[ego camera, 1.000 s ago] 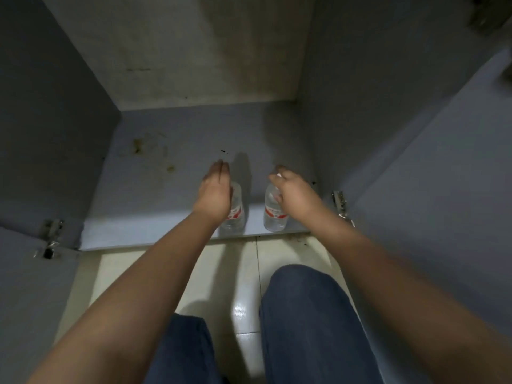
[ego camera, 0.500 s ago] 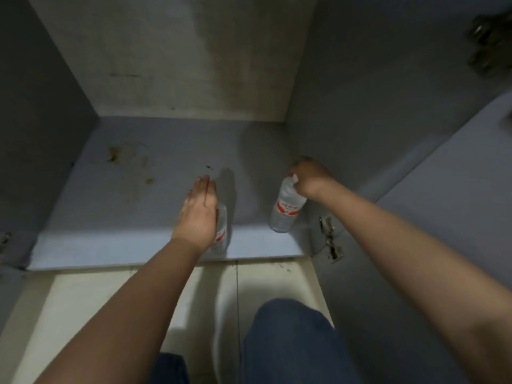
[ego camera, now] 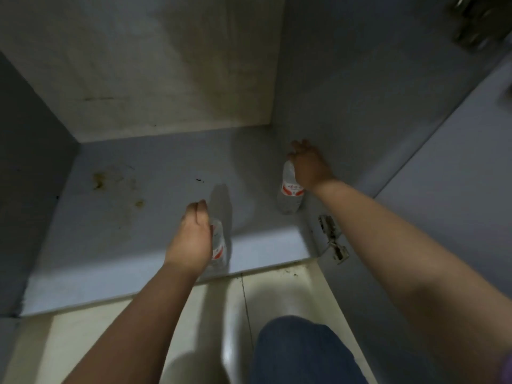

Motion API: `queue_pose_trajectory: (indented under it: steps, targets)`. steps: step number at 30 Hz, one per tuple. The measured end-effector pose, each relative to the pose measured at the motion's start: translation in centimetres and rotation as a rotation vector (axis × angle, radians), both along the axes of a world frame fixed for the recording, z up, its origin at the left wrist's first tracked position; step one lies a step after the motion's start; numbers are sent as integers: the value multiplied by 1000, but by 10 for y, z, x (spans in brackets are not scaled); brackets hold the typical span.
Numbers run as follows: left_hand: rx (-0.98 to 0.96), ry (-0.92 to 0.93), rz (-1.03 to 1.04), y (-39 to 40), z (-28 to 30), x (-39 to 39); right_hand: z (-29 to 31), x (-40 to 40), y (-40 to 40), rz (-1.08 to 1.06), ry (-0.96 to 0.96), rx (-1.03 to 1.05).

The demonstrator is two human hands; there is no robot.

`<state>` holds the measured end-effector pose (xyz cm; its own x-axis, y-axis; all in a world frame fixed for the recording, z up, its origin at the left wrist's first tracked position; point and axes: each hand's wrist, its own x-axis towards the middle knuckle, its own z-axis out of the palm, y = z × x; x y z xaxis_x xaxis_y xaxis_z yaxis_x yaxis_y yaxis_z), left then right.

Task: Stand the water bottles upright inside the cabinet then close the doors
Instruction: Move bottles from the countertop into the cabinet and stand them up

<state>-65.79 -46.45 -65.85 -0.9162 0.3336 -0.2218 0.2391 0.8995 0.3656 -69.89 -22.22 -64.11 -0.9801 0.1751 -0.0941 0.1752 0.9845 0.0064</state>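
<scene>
Two clear water bottles with red-and-white labels stand upright on the grey cabinet floor (ego camera: pixel 133 245). The left bottle (ego camera: pixel 218 246) is near the front edge, mostly hidden behind my left hand (ego camera: pixel 191 239), which wraps its side. The right bottle (ego camera: pixel 290 191) stands deeper in, close to the right cabinet wall. My right hand (ego camera: pixel 309 166) grips its top, hiding the cap.
The right door (ego camera: pixel 457 217) hangs open beside my right arm, on a metal hinge (ego camera: pixel 332 236). The cabinet floor has brown stains (ego camera: pixel 99 180) at the left. Pale floor tiles (ego camera: pixel 277 295) and my jeans-clad knee (ego camera: pixel 304 353) are below.
My right hand has carried its bottle deeper and to the right, toward the cabinet wall. The left hand stays on its bottle near the front edge, fingers now curled tighter.
</scene>
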Motion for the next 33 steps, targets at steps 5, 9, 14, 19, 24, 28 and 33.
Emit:
queue_pose_trajectory:
  steps: [5, 9, 14, 19, 24, 28, 33]
  targets:
    - [-169, 26, -110, 16, 11, -16, -13, 1, 3, -52, 156, -26]
    - [-178, 40, -146, 48, 13, -43, -24, 3, 6, -98, 284, -79]
    - [-153, 90, -197, 92, 10, -68, -34, -10, 25, 17, 356, -186]
    - [-54, 178, -220, 137, 9, -80, -37, -3, 21, 67, 287, -205]
    - [-40, 91, -269, 154, 3, -84, -40, 5, 17, 30, 330, -194]
    - [-190, 166, -316, 150, -3, -84, -44, 9, 12, 5, 294, -101]
    - [-247, 139, -331, 149, 5, -83, -34, 15, 11, -40, 237, -65]
